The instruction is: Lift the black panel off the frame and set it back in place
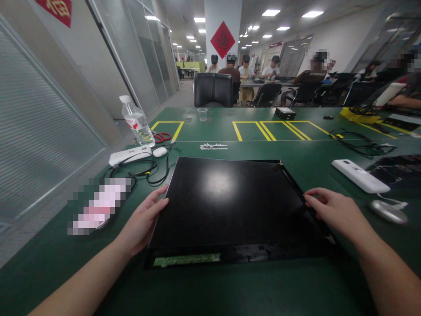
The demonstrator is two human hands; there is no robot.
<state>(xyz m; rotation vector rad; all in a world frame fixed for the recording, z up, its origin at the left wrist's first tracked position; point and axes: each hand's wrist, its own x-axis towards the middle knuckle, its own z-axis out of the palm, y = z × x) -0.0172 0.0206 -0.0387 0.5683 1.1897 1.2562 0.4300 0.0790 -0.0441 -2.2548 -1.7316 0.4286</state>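
A black screen panel (pixel 223 206) lies in front of me, a bright reflection on its glossy face. It sits askew over a black frame (pixel 263 252), whose rim shows along the top right, right and bottom. A green circuit strip (pixel 187 260) is visible at the lower left of the frame. My left hand (pixel 144 219) grips the panel's left edge, thumb on top and fingers partly hidden beneath. At the right rim, my right hand (pixel 335 210) closes its thumb and forefinger on the frame's edge; its other fingers are curled.
Left of the panel are a water bottle (pixel 137 123), red-handled scissors (pixel 162 138), a white power bank (pixel 130 155), black cables (pixel 153 169) and a blurred-out pink item (pixel 101 204). White strips (pixel 213 146) lie beyond it. A white device (pixel 360 176) and silver mouse (pixel 388 212) are on the right.
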